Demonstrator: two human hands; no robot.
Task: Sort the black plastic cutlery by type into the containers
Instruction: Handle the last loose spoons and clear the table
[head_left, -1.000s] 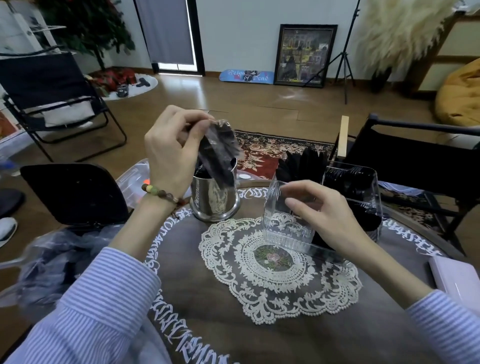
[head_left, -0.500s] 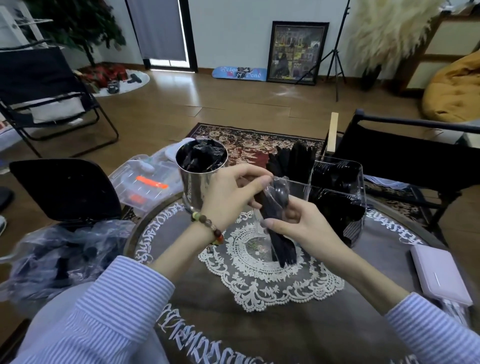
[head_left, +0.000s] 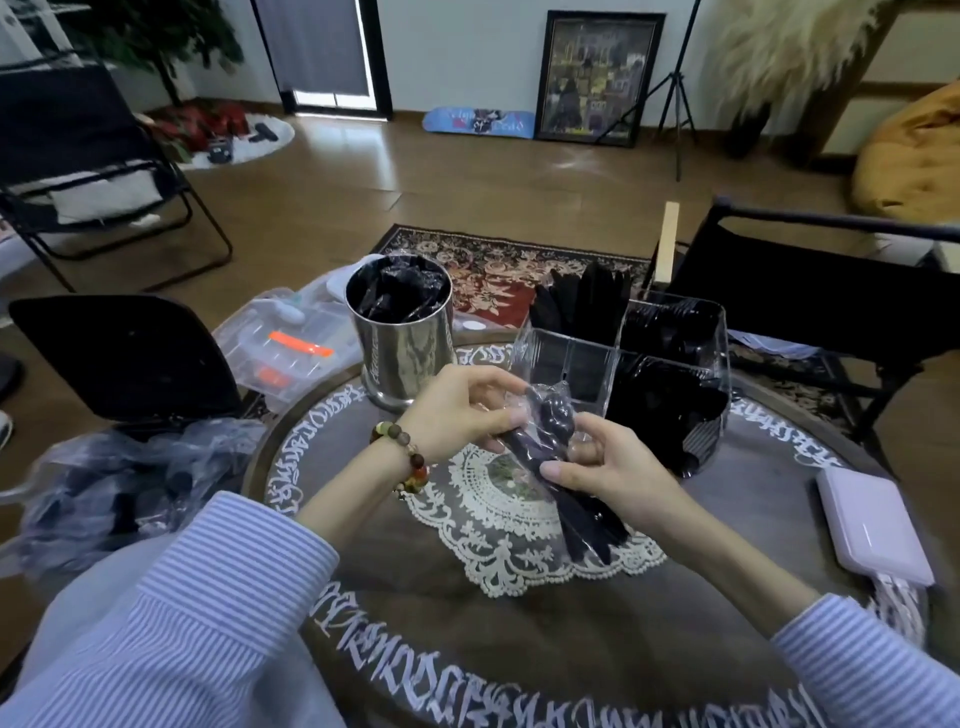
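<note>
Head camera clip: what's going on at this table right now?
A person is sorting black plastic cutlery at a round table. Both hands hold one clear-wrapped cutlery packet over the lace doily: the left hand pinches its upper end, the right hand grips its middle. It is not yet unwrapped. Behind stand a steel cup stuffed with wrapped packets and a clear divided organizer; its near-left compartment looks empty, the others hold black cutlery.
</note>
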